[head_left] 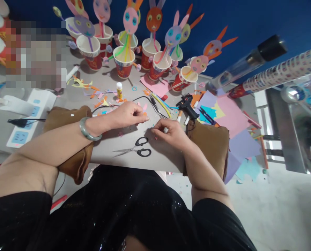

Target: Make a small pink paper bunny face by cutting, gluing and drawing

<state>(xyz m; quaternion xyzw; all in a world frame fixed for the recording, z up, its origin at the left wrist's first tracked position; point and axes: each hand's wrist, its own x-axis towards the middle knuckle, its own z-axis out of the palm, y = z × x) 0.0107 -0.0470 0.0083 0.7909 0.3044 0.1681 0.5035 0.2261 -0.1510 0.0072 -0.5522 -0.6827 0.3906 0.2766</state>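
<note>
My left hand (130, 114), with a jade-like bangle (88, 129) on its wrist, is held over the table with thumb and fingertips pressed together. My right hand (169, 133) faces it a short way off, fingers curled in a pinch. Whatever either pinch holds, if anything, is too small or hidden to name. Black-handled scissors (134, 149) lie with blades apart just below the hands. Beyond my right hand is a black glue gun (188, 107), beside a yellow pipe cleaner (162, 105). A small glue bottle (119, 91) with a white cap stands past my left hand.
Paper cups (124, 62) with paper rabbit-like heads line the back by a blue wall (239, 17). Paper scraps (79, 83) litter the table (108, 153). Brown cushions (207, 146) drape its edge. A power strip (31, 116) lies left; coloured sheets (234, 115) and stacked cups (281, 69) are right.
</note>
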